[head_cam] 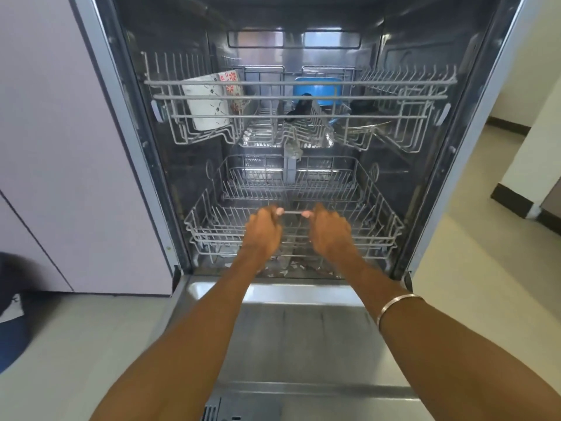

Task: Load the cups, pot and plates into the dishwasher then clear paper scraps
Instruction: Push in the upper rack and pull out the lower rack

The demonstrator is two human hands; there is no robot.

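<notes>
- Dishwasher door point(303, 335) lies flat and bare, open approach over it to the tub.
- Lower rack point(209, 226) blocks the bottom opening; left hand point(262, 230) and right hand point(329, 233) grip its front bar point(293, 213), side by side.
- Inside that rack, only tines: room from above.
- Upper rack point(300, 98) crowded: white cup point(206, 104) left, blue pot point(318, 91) centre, steel plate point(364, 126) right.
- Paper scraps point(291, 265) litter the tub floor beneath the lower rack.

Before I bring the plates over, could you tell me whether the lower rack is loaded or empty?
Empty, as far as shows: the lower rack holds only bare wire tines. Both hands grip its front rail.
</notes>
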